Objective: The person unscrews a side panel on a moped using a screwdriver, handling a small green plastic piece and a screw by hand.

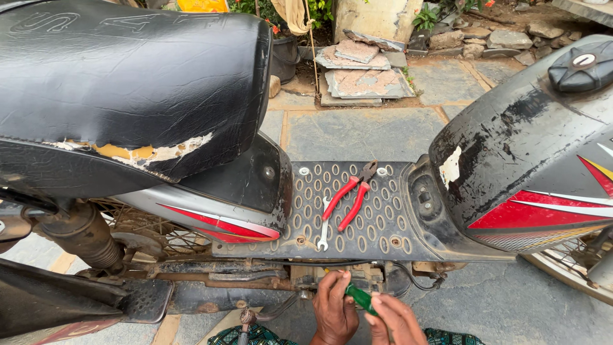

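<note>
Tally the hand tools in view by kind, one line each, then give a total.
Pliers with red handles, lying on the scooter's footboard: 1
Silver spanner, lying on the footboard beside the pliers: 1
Green-handled tool, probably a screwdriver, its tip hidden, gripped between the left hand and the right hand: 1
Total: 3
</note>
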